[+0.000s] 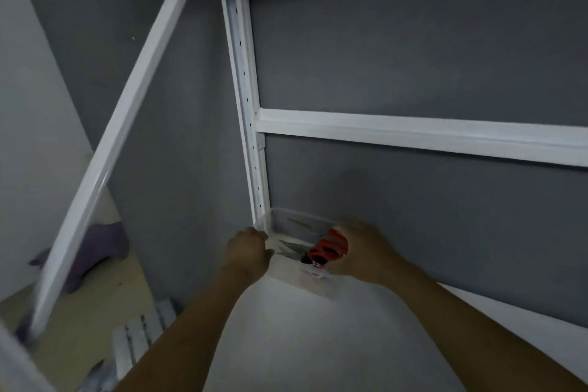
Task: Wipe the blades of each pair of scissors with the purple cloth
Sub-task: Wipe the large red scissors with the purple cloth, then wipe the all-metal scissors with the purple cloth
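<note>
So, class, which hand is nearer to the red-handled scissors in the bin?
Right. The right hand sits directly beside the red-handled scissors, at their right; the left hand grips the left rim of the clear bin, across the bin from them.

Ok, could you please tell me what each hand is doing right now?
Left hand: grips the clear bin at its left rim.
Right hand: at the bin's right side by the red-handled scissors; its grip cannot be told.
</note>
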